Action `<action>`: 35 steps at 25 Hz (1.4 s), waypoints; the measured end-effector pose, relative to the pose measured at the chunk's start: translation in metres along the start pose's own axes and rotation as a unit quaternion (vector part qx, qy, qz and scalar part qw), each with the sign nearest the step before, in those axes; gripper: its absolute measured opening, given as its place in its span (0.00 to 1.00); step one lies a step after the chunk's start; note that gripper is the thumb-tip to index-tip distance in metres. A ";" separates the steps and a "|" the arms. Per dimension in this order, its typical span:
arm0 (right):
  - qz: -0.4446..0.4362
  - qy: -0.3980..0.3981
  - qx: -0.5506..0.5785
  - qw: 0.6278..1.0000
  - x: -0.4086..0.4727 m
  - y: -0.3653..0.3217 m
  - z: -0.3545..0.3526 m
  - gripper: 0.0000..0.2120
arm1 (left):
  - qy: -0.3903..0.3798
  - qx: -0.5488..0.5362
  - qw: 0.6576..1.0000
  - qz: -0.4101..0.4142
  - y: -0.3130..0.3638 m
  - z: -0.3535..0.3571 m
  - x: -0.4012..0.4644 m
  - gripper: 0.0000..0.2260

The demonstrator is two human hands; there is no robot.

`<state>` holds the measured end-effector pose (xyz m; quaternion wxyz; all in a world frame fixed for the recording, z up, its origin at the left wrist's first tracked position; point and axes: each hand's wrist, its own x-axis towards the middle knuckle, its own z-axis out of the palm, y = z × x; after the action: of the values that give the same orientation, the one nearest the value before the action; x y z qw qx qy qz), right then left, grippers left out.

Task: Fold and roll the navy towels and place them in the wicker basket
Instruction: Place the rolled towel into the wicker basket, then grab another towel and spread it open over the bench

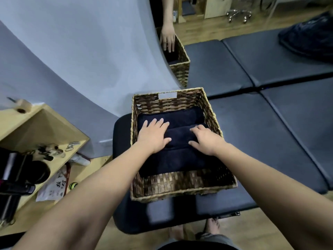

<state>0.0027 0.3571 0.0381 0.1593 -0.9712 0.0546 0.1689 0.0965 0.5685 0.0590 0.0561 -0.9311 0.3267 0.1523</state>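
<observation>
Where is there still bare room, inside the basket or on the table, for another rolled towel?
Inside the wicker basket, a bare strip of woven floor shows between the nearest navy towel and the near wall. The rest is crowded: three rolled towels lie side by side, left hand and right hand resting on the middle one. The padded table right of the basket is bare.

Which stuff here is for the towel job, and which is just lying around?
For the job: wicker basket, rolled navy towels, left hand, right hand.

Just lying about: wooden shelf, papers, keys, chair wheels.
</observation>
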 end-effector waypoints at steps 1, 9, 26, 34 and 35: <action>-0.002 0.040 0.014 0.999 -0.001 -0.002 -0.014 0.30 | 0.042 -0.006 0.999 0.007 0.004 -0.015 0.005 0.31; 0.077 0.194 0.080 0.975 -0.051 0.023 -0.077 0.32 | 0.156 -0.023 0.983 0.089 0.051 -0.084 0.027 0.32; 0.251 0.230 0.187 0.921 -0.227 0.336 -0.080 0.29 | 0.090 -0.024 0.958 0.272 0.437 -0.089 0.136 0.30; 0.293 0.244 0.265 0.886 -0.318 0.533 -0.111 0.25 | -0.014 -0.141 0.954 0.265 0.670 -0.073 0.179 0.25; 0.293 0.251 0.278 0.880 -0.322 0.554 -0.112 0.24 | -0.017 -0.152 0.951 0.270 0.692 -0.070 0.188 0.24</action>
<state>-0.3530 -0.1859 0.0884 0.3474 -0.8364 0.4191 -0.0634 -0.1804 -0.0968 0.0615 -0.1234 -0.8031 0.5376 0.2251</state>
